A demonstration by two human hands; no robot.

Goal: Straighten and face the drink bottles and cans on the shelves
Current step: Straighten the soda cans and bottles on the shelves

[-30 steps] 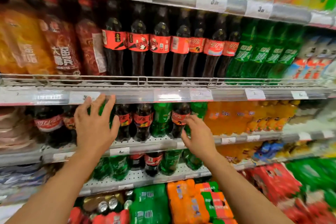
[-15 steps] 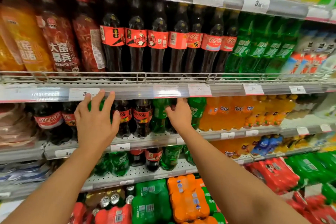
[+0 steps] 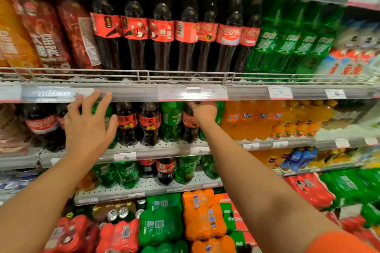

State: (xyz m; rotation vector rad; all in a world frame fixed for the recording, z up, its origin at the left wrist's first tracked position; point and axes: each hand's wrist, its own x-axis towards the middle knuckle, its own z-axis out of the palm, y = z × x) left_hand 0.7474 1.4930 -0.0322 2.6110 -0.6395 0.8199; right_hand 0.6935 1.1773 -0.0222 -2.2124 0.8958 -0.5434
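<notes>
On the second shelf [image 3: 152,151] stand dark cola bottles with red labels [image 3: 127,123] mixed with green soda bottles [image 3: 171,121]. My left hand [image 3: 88,127] is spread over a green bottle [image 3: 102,109] at the left of that row, fingers up against the shelf edge above. My right hand [image 3: 203,113] reaches in under that edge and closes around the top of a cola bottle [image 3: 188,123], with a green bottle [image 3: 220,111] just behind it. Its fingers are partly hidden.
Tall cola bottles [image 3: 160,33] and green bottles [image 3: 287,41] fill the shelf above, behind a wire rail [image 3: 185,77]. Orange soda bottles [image 3: 257,121] stand to the right of my hand. Lower shelves hold more bottles [image 3: 166,172] and shrink-wrapped packs [image 3: 202,213].
My right hand has moved up and right, from the front of the shelf in to the top of a cola bottle. My left hand stays on the green bottle. The view has moved closer.
</notes>
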